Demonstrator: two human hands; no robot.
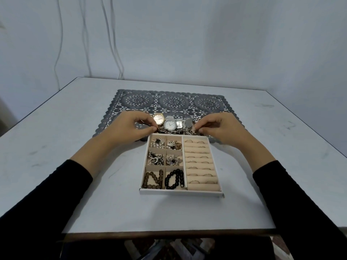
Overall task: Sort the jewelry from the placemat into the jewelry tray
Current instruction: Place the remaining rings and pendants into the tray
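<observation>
At the near edge of the placemat (172,102), just beyond the jewelry tray (180,193), I am pinching the row of watches (170,124) at each end, left hand (129,128) and right hand (219,128) well apart, and I am fearing their tangled straps could drag neighbours along.

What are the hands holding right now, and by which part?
Both pinch the row of watches: left hand at its left end by the gold watch, right hand at its right end. Exact piece cannot be told.
</observation>
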